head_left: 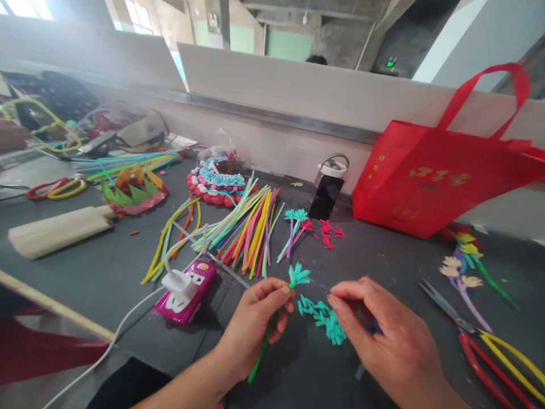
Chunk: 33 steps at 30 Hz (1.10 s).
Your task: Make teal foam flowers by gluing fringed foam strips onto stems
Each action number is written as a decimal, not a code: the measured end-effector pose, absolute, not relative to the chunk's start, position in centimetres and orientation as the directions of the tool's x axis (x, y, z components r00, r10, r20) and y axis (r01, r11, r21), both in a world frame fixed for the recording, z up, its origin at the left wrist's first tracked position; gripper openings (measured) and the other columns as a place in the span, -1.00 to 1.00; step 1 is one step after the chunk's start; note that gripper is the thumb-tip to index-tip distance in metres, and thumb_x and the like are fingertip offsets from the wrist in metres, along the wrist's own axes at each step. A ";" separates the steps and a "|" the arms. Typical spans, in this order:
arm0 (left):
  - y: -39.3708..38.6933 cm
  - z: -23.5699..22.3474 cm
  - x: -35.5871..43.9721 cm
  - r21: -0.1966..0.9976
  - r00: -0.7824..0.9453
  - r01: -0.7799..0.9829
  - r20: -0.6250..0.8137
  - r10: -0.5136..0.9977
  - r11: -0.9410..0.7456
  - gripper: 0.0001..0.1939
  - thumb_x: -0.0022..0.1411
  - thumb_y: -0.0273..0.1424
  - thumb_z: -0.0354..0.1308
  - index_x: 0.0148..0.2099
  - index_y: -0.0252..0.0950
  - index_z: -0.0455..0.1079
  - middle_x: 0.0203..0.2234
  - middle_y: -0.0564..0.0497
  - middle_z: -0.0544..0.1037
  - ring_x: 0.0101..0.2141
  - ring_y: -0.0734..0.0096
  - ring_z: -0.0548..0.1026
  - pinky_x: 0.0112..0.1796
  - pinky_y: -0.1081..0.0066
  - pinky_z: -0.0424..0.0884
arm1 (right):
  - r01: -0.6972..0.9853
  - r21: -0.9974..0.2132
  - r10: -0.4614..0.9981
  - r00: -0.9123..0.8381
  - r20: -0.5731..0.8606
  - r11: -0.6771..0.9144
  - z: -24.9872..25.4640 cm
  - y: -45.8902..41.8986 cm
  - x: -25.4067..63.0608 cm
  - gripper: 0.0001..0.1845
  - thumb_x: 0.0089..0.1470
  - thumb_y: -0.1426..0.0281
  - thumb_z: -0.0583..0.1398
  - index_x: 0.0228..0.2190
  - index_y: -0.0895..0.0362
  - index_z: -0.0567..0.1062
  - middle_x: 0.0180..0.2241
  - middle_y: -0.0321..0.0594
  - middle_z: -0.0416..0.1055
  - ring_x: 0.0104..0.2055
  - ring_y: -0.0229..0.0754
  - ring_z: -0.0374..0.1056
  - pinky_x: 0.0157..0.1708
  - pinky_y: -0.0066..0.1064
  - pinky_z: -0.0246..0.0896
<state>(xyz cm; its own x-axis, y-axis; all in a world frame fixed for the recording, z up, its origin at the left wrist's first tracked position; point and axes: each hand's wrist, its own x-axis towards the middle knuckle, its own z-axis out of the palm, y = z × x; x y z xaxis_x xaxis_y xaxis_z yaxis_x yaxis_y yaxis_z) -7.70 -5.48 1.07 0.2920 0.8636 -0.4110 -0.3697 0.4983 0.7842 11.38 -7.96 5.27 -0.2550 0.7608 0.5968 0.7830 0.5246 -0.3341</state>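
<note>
My left hand (264,311) is closed in a pinch round a pipe-cleaner flower (299,275), just below its turquoise petals. The flower's green stem (258,363) slants down beneath that hand. To its right, my right hand (385,332) has thumb and forefinger pressed together on a thin thread or fine wire (319,283), which runs toward the flower; its exact kind is too fine to make out. Between and below the hands lies a loose heap of short turquoise pipe-cleaner pieces (326,320). Something dark under my right palm is mostly hidden.
Pipe cleaners (251,230) lie bundled beyond my hands, near finished flowers (297,216) and red pieces (326,230). Scissors (464,329) lie open at right, below a red bag (426,176). A phone (326,197) leans on a bottle (334,168). A purple power strip (187,298) trails a white cable.
</note>
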 end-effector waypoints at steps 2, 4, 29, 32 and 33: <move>-5.5 1.1 -7.7 0.788 0.293 -0.362 -0.411 0.863 0.498 -0.71 0.08 -0.22 0.33 -0.37 -0.30 0.34 -0.55 0.12 0.42 -0.67 0.67 0.22 -0.69 0.61 0.00 | 0.786 -0.347 0.775 -0.247 0.581 0.511 5.1 -8.1 11.7 -0.95 0.27 0.39 0.16 -0.28 0.02 0.43 -0.44 -0.41 0.45 -0.46 -0.32 0.39 -0.38 -0.52 0.27; -5.6 0.9 -7.7 0.800 0.280 -0.350 -0.406 0.870 0.487 -0.70 0.08 -0.20 0.32 -0.37 -0.30 0.33 -0.56 0.12 0.41 -0.67 0.67 0.21 -0.69 0.60 -0.01 | 0.788 -0.365 0.795 -0.244 0.555 0.497 4.9 -8.3 11.9 -0.94 0.26 0.39 0.17 -0.30 0.01 0.43 -0.47 -0.43 0.43 -0.50 -0.33 0.36 -0.43 -0.53 0.26; -6.0 1.1 -7.6 0.924 0.206 -0.163 -0.311 0.928 0.346 -0.72 0.06 -0.20 0.33 -0.38 -0.34 0.46 -0.63 0.15 0.32 -0.64 0.66 0.09 -0.62 0.52 -0.07 | 0.766 -0.249 0.718 -0.363 0.594 0.593 3.8 -6.4 9.7 -0.90 0.18 0.53 0.22 -0.32 0.10 0.53 -0.40 -0.25 0.43 -0.32 -0.20 0.33 -0.25 -0.34 0.25; -6.0 1.1 -7.6 0.919 0.202 -0.170 -0.319 0.926 0.354 -0.71 0.04 -0.20 0.34 -0.39 -0.34 0.46 -0.66 0.16 0.30 -0.65 0.66 0.08 -0.62 0.52 -0.09 | 0.758 -0.263 0.715 -0.354 0.603 0.597 3.7 -6.3 9.7 -0.89 0.18 0.54 0.22 -0.33 0.10 0.51 -0.40 -0.27 0.44 -0.33 -0.21 0.33 -0.26 -0.36 0.25; -6.0 1.1 -7.6 0.916 0.201 -0.178 -0.323 0.925 0.359 -0.70 0.03 -0.19 0.34 -0.40 -0.34 0.46 -0.67 0.16 0.29 -0.65 0.66 0.07 -0.62 0.52 -0.09 | 0.758 -0.266 0.715 -0.349 0.605 0.596 3.7 -6.3 9.7 -0.89 0.18 0.54 0.22 -0.33 0.09 0.51 -0.41 -0.27 0.43 -0.34 -0.21 0.33 -0.27 -0.36 0.25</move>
<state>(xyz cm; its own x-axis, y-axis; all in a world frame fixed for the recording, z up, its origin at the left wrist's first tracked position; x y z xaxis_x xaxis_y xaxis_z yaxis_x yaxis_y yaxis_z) -7.57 -6.01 1.12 0.2008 0.9249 -0.3228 -0.1782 0.3586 0.9163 9.69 -6.27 3.68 -0.3495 0.7152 0.6053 0.7577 0.5958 -0.2665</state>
